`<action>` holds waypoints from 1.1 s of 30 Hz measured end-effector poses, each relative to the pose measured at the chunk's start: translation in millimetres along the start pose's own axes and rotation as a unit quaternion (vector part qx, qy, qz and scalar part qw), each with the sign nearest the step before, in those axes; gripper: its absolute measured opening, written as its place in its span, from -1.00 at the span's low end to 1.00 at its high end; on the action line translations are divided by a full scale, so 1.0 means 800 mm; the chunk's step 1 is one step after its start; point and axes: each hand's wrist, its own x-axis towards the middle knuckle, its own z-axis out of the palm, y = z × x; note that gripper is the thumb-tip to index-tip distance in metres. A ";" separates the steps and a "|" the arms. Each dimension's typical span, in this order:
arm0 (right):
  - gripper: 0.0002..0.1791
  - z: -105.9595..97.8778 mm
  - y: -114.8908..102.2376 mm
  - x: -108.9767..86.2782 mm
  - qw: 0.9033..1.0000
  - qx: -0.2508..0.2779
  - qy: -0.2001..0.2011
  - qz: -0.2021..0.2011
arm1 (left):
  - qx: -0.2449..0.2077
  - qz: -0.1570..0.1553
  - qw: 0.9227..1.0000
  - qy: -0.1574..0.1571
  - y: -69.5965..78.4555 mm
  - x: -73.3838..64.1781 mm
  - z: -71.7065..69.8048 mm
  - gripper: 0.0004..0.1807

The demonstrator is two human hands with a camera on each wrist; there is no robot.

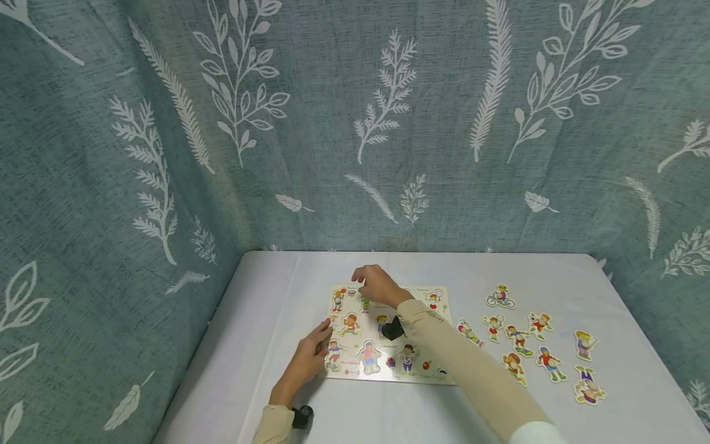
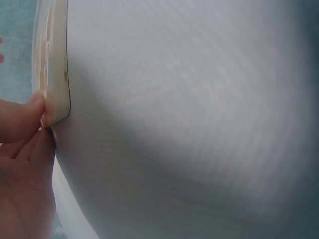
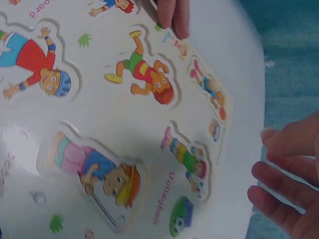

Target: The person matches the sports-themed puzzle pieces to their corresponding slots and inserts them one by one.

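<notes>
A pale picture puzzle board (image 1: 360, 377) with figures of children at sports lies on the table. My left hand (image 1: 307, 357) holds its left edge; in the left wrist view the thumb and fingers (image 2: 37, 147) pinch near a corner. Past the far edge of the board hovers my right hand (image 1: 379, 285), its fingers loosely bent with nothing between them. The right wrist view shows a running child (image 3: 149, 77), a golfer (image 3: 107, 174) and a small child with a ball (image 3: 187, 159) on the board.
Several loose sport-figure pieces lie to the right of the board, among them a cyclist (image 1: 501, 298) and a figure in a blue cap (image 1: 550, 365). A white cloth (image 1: 222, 394) covers the table. Leaf-patterned curtains (image 1: 333, 123) hang behind and at both sides.
</notes>
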 end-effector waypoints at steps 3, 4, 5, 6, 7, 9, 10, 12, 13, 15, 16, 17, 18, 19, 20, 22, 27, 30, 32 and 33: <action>-0.71 -0.011 0.000 -0.007 1.000 -0.009 0.004 -0.012 | 0.006 0.004 1.000 0.003 0.002 0.001 0.002 -0.46; -0.72 -0.014 0.000 -0.009 1.000 -0.012 0.005 -0.018 | 0.008 0.003 1.000 0.005 0.002 0.001 0.002 -0.46; -0.73 -0.017 0.000 -0.011 1.000 -0.013 0.006 -0.023 | 0.006 0.003 1.000 0.005 0.003 0.000 0.002 -0.46; -0.74 -0.020 0.001 -0.013 0.999 -0.014 0.007 -0.028 | 0.006 0.001 1.000 0.004 0.003 -0.001 0.002 -0.45; -0.74 -0.022 0.001 -0.015 0.999 -0.017 0.007 -0.031 | 0.005 0.001 1.000 0.004 0.004 -0.001 0.002 -0.45; -0.74 -0.026 0.004 -0.019 0.999 -0.019 0.005 -0.036 | 0.005 0.001 1.000 0.002 0.004 -0.002 0.003 -0.45; -0.74 -0.029 0.005 -0.021 0.999 -0.021 0.005 -0.038 | 0.006 0.002 1.000 0.003 0.004 -0.003 0.003 -0.45; -0.75 -0.033 0.007 -0.025 0.999 -0.024 0.004 -0.042 | 0.004 -0.003 1.000 0.004 0.004 -0.004 0.004 -0.45; -0.75 -0.036 0.009 -0.028 0.999 -0.027 0.004 -0.043 | 0.004 -0.004 1.000 0.004 0.004 -0.004 0.004 -0.45; -0.77 -0.042 0.011 -0.034 0.999 -0.027 0.005 -0.044 | 0.000 -0.007 1.000 0.006 0.004 -0.004 0.004 -0.45; -0.77 -0.045 0.012 -0.036 0.999 -0.029 0.007 -0.044 | 0.002 -0.004 1.000 0.007 0.005 -0.004 0.005 -0.45; -0.78 -0.048 0.013 -0.039 0.999 -0.029 0.008 -0.043 | 0.002 -0.004 1.000 0.007 0.005 -0.005 0.005 -0.45; -0.78 -0.051 0.014 -0.043 0.999 -0.029 0.007 -0.040 | 0.004 -0.001 1.000 0.008 0.005 -0.005 0.005 -0.45; -0.78 -0.054 0.015 -0.045 0.999 -0.028 0.008 -0.038 | 0.005 -0.002 1.000 0.008 0.005 -0.005 0.005 -0.45; -0.78 -0.057 0.016 -0.048 0.999 -0.027 0.008 -0.036 | 0.005 -0.003 1.000 0.009 0.005 -0.005 0.005 -0.45; -0.78 -0.062 0.019 -0.053 0.999 -0.026 0.006 -0.032 | 0.009 0.000 1.000 0.010 0.005 -0.005 0.005 -0.45; -0.79 -0.073 0.027 -0.066 0.999 -0.031 0.005 -0.026 | 0.006 -0.003 1.000 0.012 0.005 -0.006 0.005 -0.44; -0.80 -0.079 0.031 -0.074 0.999 -0.031 0.008 -0.023 | 0.004 -0.006 1.000 0.014 0.007 -0.006 0.005 -0.43; -0.80 -0.082 0.034 -0.077 0.999 -0.034 0.012 -0.023 | 0.006 -0.006 1.000 0.015 0.008 -0.005 0.005 -0.44; -0.80 -0.083 0.035 -0.079 0.999 -0.035 0.015 -0.023 | 0.007 -0.006 1.000 0.015 0.008 -0.004 0.006 -0.44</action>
